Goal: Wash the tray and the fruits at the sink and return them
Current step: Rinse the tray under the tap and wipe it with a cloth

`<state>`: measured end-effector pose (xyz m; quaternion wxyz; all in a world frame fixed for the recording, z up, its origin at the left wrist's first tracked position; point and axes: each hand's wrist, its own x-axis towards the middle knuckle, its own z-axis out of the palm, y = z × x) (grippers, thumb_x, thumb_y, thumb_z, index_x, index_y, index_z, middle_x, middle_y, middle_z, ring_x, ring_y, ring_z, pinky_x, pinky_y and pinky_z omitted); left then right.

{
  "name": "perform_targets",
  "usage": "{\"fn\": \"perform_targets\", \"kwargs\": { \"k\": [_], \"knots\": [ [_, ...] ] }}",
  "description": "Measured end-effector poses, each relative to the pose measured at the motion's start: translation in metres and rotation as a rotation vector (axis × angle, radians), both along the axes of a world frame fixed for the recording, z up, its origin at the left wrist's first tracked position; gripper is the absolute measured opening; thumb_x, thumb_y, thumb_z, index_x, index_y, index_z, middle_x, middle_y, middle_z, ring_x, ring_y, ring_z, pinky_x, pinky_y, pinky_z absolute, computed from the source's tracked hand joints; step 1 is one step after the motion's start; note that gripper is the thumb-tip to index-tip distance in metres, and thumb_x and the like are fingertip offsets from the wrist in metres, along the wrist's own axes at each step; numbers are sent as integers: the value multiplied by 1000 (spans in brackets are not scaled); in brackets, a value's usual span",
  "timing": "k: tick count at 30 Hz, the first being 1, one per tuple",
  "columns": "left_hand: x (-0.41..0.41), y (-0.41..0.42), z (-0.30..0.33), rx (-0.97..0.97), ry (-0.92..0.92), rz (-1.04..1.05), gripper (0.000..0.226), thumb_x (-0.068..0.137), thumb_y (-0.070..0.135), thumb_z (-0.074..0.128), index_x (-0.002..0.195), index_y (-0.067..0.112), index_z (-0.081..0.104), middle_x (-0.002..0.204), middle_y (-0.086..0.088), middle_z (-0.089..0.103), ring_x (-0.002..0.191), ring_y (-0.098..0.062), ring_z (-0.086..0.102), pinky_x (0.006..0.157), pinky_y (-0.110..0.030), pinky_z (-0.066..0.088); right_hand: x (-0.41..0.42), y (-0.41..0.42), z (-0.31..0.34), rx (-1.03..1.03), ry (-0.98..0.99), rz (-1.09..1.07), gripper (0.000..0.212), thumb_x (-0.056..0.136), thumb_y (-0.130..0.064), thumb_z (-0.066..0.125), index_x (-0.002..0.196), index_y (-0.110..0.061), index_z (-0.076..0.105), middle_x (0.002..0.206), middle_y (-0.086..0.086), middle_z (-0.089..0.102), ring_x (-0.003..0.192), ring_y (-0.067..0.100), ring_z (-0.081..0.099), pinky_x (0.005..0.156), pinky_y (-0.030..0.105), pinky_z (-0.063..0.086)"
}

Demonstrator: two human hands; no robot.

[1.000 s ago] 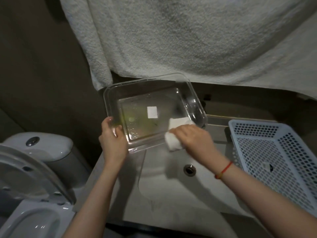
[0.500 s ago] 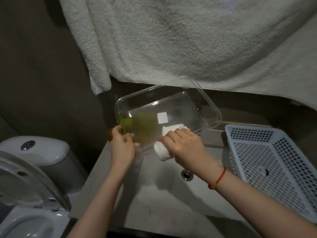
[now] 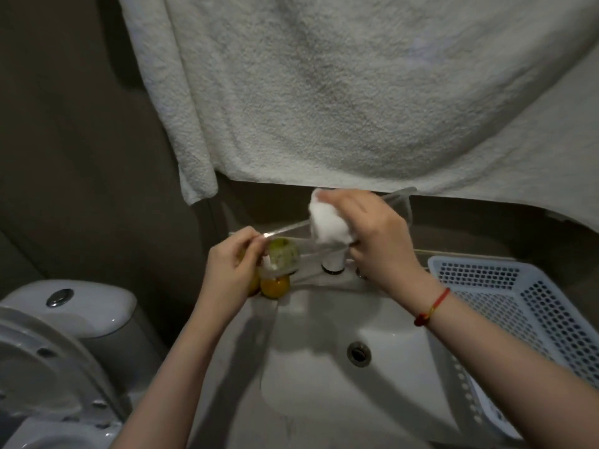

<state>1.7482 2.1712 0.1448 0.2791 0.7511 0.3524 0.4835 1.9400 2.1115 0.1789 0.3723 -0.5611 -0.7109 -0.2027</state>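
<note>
The clear tray (image 3: 324, 228) has tipped from open-side-up to edge-on, and the white sponge (image 3: 327, 222) has risen

The left hand (image 3: 227, 270) is curled in a pinch; the right hand (image 3: 372, 234) is raised higher, fingers wrapped tight, wrist bent.

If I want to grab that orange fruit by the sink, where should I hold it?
Probably grip the orange fruit round its rounded sides, coming from the basin side. It sits on the sink ledge with the left hand close on one side and the green fruit and tilted clear tray above it.
</note>
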Motion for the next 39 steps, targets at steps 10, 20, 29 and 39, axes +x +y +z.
{"fn": "perform_targets", "kwargs": {
  "k": [10,20,29,39],
  "knots": [
    [4,14,-7,-287,-97,15,36,96,15,49,60,15,56,42,11,47,40,1,40,42,-9,30,12,20,-16,238,706,-321,65,68,21,50,130,-1,49,124,18,56,113,29,53,90,1,28],
    [3,14,-5,-323,-147,18,12,89,-1,56,88,3,67,78,-7,69,74,-14,62,67,-31,49,-70,12,-17,-507,172,187,83,66,-26,38,148,-17,26,158,9,12,147,21,3,116,26,-3],
    [-22,34,-1,-407,-504,99,33,97,9,43,68,10,56,42,10,49,40,1,42,41,-10,36,-6,27,-41,-264,69,-28,73,66,3,37,137,-7,45,145,17,40,136,31,37,112,31,22],
    [-11,41,4,-596,-828,158,40,100,9,36,61,13,44,40,12,42,34,0,35,34,-11,26,-12,43,-56,-325,504,-10,71,75,16,37,142,-9,37,151,14,31,141,28,28,112,24,18]
  ]
}}
